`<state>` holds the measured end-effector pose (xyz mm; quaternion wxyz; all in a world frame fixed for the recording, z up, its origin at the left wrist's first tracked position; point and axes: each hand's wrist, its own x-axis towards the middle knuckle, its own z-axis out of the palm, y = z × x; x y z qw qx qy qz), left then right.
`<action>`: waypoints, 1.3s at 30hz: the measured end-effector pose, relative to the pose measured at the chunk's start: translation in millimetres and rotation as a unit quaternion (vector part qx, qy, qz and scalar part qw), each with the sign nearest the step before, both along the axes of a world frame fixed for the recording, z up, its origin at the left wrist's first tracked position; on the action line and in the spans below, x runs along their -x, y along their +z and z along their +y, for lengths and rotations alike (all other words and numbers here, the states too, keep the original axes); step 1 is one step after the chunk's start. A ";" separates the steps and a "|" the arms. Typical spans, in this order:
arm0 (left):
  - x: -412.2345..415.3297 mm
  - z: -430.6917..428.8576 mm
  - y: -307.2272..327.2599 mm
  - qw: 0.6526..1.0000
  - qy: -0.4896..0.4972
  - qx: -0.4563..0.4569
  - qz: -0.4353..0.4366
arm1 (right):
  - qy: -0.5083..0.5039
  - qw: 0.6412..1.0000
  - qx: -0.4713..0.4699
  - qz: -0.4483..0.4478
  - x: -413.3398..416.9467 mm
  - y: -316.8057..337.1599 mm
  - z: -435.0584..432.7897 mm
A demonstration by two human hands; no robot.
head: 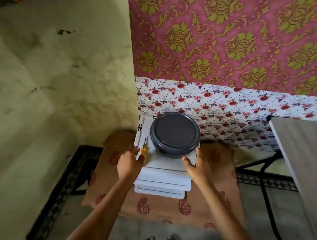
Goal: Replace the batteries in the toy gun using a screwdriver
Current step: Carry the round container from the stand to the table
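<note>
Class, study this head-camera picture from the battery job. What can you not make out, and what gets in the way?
Grey container, head view: contents hidden by its lid.
Screwdriver: tip too small to tell its type; handle end covered by the left hand.
Left hand: fingers blurred, so whether it grips the screwdriver is unclear.
White stack: lower pieces covered by the top one.
Table: cut off by the right edge.

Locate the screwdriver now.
Head view, left of centre: the screwdriver lies on the white stack, just left of the grey round container, by the left hand.
</note>
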<state>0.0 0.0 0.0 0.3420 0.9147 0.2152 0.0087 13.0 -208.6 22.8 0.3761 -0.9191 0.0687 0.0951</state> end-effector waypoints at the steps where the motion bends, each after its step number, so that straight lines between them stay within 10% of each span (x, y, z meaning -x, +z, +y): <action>1: -6.8 0.6 -2.0 1.000 0.004 -0.005 0.019 | -0.021 1.000 -0.014 0.003 -7.8 -3.3 0.1; 11: -57.4 -1.5 -27.2 0.992 -0.009 -0.094 0.088 | -0.204 0.955 -0.213 0.040 -67.7 -31.8 6.5; 21: -78.0 0.2 2.6 0.953 0.152 0.252 -0.069 | -0.237 0.941 -0.242 0.011 -64.6 -32.9 0.6; 39: -85.4 -17.8 20.8 0.940 0.045 0.332 0.071 | -0.249 0.933 -0.261 -0.011 -42.5 -9.3 -22.5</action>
